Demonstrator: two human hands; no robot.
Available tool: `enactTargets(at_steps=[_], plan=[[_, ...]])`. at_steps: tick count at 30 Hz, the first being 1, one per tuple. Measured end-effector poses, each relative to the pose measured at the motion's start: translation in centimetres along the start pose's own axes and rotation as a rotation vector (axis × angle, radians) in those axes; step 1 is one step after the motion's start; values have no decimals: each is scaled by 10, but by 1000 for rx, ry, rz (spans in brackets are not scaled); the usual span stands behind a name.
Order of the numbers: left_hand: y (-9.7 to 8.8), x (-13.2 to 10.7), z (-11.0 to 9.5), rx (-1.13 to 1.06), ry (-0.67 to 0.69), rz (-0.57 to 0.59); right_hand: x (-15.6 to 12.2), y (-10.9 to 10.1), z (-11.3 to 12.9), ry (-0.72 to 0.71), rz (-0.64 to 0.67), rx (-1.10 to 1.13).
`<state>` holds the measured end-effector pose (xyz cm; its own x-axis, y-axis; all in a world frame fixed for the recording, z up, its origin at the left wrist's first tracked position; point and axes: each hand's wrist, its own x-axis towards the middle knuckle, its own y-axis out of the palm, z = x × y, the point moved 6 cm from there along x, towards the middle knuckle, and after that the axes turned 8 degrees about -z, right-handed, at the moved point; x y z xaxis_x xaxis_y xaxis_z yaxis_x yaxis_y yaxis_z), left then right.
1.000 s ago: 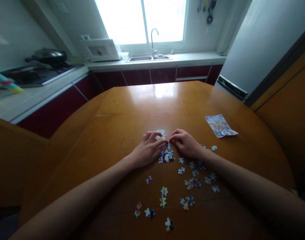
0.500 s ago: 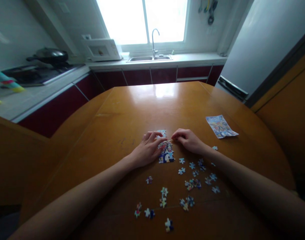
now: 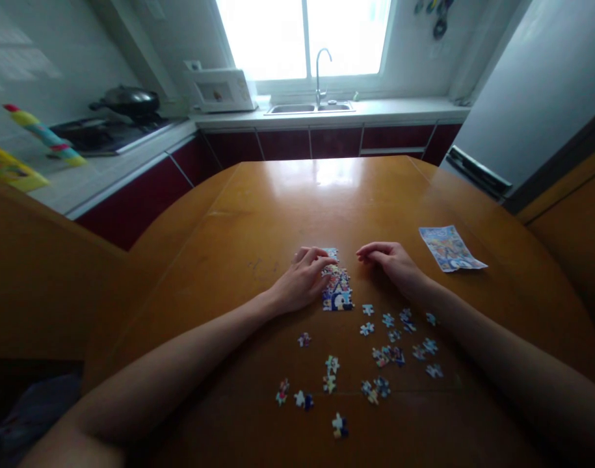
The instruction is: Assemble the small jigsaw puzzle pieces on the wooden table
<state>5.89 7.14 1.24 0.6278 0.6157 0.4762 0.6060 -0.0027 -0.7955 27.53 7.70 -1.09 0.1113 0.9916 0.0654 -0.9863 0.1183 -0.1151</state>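
A partly joined jigsaw puzzle lies on the wooden table, its lower end showing a blue and white figure. My left hand rests over its left side, fingers apart and touching the upper part, which they partly hide. To the right of the puzzle, a short gap away, is my right hand. Its thumb and fingers are pressed together, and whatever may be between them is hidden. Several loose jigsaw pieces are scattered below and to the right of the joined part.
A creased picture sheet lies on the table beyond my right hand. More loose pieces lie toward the near edge. Farther off are a sink, a microwave, a pan on the stove and a fridge.
My right hand has drawn away from the puzzle's right edge, leaving a wider gap. My left hand stays on the puzzle. The whole view has shifted, so things sit farther right.
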Motion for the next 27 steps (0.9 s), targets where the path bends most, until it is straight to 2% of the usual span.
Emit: enactTargets(at_steps=[4,7,8,11,13,17,23,25,27], plan=[[0,0,4,-39,-36,-38,-2,-7,-1,2,-96,60],[-2,0,7,-70,-74,-75,-17,0,25,-192,-102,-80],[-3,1,8,-76,-89,-86,-26,8,38,-282,-59,-139],[-5,1,9,-75,-120,-127,-65,42,73,-531,211,-249],[-5,1,10,-74,-136,-148,-91,64,86,-619,345,-258],[-5,1,10,-79,-137,-165,-124,93,82,-591,391,-200],[-4,1,9,-88,-134,-165,-142,119,56,-448,382,-241],[-4,1,10,-89,-136,-164,-147,130,57,-480,463,-306],[-4,1,10,-90,-132,-164,-154,143,62,-584,597,-413]])
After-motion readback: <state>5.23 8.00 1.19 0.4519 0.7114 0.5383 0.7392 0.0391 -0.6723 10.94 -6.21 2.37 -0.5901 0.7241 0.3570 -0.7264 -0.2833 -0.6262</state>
